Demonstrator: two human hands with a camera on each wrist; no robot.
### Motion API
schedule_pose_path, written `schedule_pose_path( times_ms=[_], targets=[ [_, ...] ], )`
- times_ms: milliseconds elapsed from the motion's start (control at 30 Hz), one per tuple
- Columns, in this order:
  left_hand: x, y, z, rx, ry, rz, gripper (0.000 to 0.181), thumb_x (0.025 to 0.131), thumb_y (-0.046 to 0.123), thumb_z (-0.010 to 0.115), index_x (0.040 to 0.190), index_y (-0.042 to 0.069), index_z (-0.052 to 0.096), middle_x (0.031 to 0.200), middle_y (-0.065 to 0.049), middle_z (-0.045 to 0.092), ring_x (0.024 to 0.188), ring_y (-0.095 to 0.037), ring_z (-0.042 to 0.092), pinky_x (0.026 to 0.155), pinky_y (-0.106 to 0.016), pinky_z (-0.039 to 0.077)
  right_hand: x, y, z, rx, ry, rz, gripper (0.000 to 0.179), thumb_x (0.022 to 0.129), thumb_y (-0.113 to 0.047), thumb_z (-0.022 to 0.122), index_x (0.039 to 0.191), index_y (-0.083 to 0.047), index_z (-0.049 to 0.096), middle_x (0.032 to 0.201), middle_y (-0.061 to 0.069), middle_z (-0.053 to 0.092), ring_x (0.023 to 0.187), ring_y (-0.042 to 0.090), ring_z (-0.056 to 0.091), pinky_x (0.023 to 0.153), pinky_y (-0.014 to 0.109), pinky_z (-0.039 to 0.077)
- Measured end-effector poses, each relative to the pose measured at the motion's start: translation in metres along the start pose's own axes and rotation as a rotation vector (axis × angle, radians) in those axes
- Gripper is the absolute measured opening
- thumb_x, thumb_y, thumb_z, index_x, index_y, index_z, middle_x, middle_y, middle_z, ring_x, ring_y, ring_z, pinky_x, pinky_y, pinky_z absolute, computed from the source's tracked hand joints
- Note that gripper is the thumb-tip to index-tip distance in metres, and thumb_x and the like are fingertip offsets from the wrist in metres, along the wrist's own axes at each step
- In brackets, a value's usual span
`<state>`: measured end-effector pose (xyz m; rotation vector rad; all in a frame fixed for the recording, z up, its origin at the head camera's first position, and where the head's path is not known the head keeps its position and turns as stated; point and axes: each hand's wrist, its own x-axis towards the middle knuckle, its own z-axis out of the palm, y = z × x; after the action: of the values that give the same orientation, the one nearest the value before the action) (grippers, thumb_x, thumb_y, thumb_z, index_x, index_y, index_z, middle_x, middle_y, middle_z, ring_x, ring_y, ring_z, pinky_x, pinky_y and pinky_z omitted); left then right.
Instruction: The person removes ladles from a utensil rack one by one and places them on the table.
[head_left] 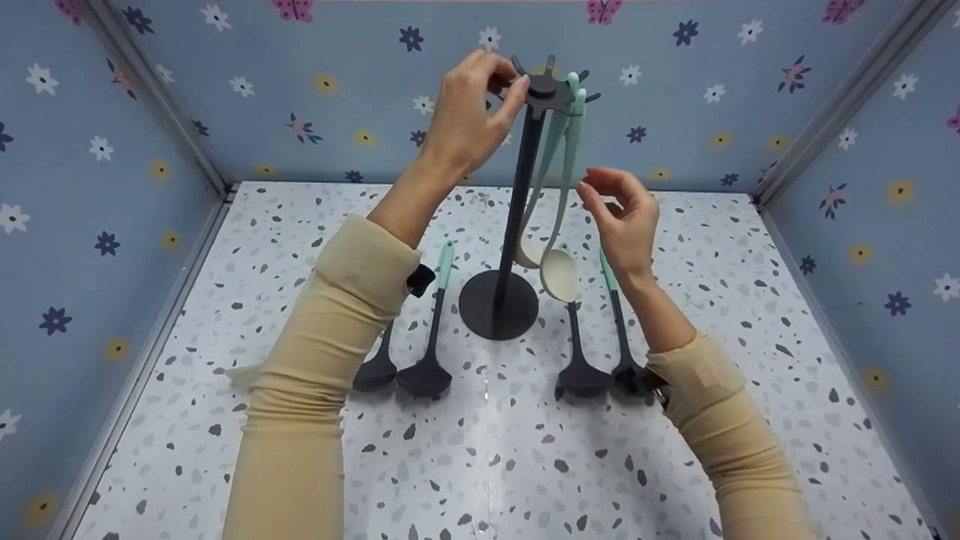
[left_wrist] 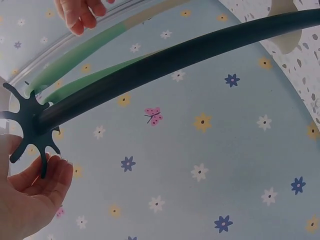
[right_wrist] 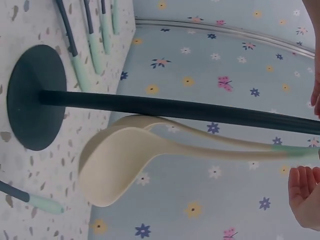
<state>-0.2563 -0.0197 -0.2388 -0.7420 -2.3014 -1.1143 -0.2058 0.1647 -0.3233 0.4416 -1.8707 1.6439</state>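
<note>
A black utensil stand [head_left: 519, 202] stands upright, with a round base and a star of hooks on top. My left hand [head_left: 474, 112] grips the hooks, thumb on the near side and fingers curled around the prongs in the left wrist view. Two cream spoon-like utensils with mint handles hang on its right side: a nearer one [right_wrist: 117, 165] and a farther one [head_left: 530, 253] partly behind it. To the right of their handles, my right hand [head_left: 626, 221] is raised with fingers loosely bent and nothing in it.
Dark-headed utensils with mint handles lie on the speckled table [head_left: 480, 465]. A ladle [head_left: 425, 379] and a partly covered utensil [head_left: 375, 373] are left of the base; another utensil [head_left: 583, 379] and a slotted-looking one [head_left: 628, 375] are right. Flower-patterned walls [head_left: 285, 90] enclose three sides.
</note>
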Motion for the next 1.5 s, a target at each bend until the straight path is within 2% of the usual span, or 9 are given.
schedule_pose_path(
  times_ms=[133,367,533,667,867,1133,1333,1500],
  targets=[
    [0.0,-0.003,0.002,-0.009,0.005,0.008,0.024,0.093,0.019,0.046,0.098,0.0,0.059,0.096,-0.01,0.054,0.088,-0.014,0.05,0.077,-0.014,0.036,-0.006,0.009,-0.002,-0.04,-0.039,0.048,0.026,0.079,0.002,0.063,0.101,0.014,0.056,0.096,0.024,0.058,0.083,0.022,0.058,0.069,0.027,0.048],
    [-0.001,-0.007,0.005,-0.012,0.033,0.06,0.024,0.092,0.018,0.045,0.096,-0.001,0.06,0.092,-0.01,0.054,0.084,-0.015,0.05,0.075,-0.015,0.037,-0.012,0.022,-0.001,-0.074,-0.116,0.083,0.03,0.076,0.003,0.066,0.103,0.013,0.057,0.099,0.027,0.057,0.09,0.037,0.055,0.076,0.035,0.047],
    [-0.001,-0.008,0.008,-0.024,0.058,0.066,0.024,0.092,0.017,0.046,0.096,-0.001,0.062,0.089,-0.009,0.052,0.081,-0.017,0.049,0.074,-0.02,0.04,-0.016,0.031,0.001,-0.1,-0.153,0.1,0.032,0.074,0.005,0.067,0.103,0.012,0.057,0.099,0.024,0.059,0.09,0.035,0.057,0.078,0.042,0.046],
    [-0.001,-0.01,0.01,-0.019,0.069,0.076,0.027,0.092,0.018,0.045,0.098,-0.001,0.063,0.087,-0.01,0.05,0.078,-0.017,0.047,0.072,-0.022,0.039,-0.019,0.038,0.003,-0.069,-0.173,0.118,0.03,0.073,0.008,0.066,0.101,0.015,0.057,0.096,0.027,0.059,0.088,0.037,0.058,0.078,0.046,0.045],
    [-0.001,-0.015,0.013,-0.002,0.095,0.115,0.029,0.093,0.018,0.043,0.098,-0.003,0.063,0.084,-0.01,0.048,0.073,-0.016,0.044,0.069,-0.021,0.037,-0.022,0.048,0.005,-0.055,-0.189,0.155,0.028,0.071,0.01,0.067,0.097,0.015,0.057,0.09,0.025,0.061,0.084,0.037,0.06,0.075,0.038,0.048],
    [-0.001,-0.015,0.014,-0.021,0.108,0.112,0.028,0.092,0.017,0.044,0.095,-0.003,0.063,0.083,-0.01,0.048,0.074,-0.016,0.045,0.068,-0.02,0.037,-0.024,0.056,0.007,-0.092,-0.199,0.161,0.019,0.076,0.008,0.063,0.093,0.014,0.059,0.086,0.026,0.061,0.079,0.031,0.06,0.07,0.029,0.049],
    [-0.001,-0.015,0.014,-0.025,0.108,0.108,0.028,0.092,0.017,0.043,0.096,-0.003,0.064,0.084,-0.01,0.049,0.074,-0.016,0.046,0.069,-0.02,0.037,-0.028,0.059,0.008,-0.113,-0.173,0.115,0.013,0.078,0.007,0.061,0.09,0.013,0.061,0.084,0.025,0.062,0.076,0.032,0.061,0.065,0.024,0.049],
    [-0.001,-0.015,0.014,-0.024,0.115,0.122,0.028,0.092,0.017,0.043,0.094,-0.002,0.064,0.083,-0.01,0.049,0.074,-0.016,0.046,0.07,-0.023,0.038,-0.03,0.065,0.008,-0.079,-0.131,0.076,0.011,0.078,0.007,0.061,0.088,0.012,0.062,0.083,0.023,0.062,0.075,0.031,0.062,0.066,0.024,0.049]
  ],
)
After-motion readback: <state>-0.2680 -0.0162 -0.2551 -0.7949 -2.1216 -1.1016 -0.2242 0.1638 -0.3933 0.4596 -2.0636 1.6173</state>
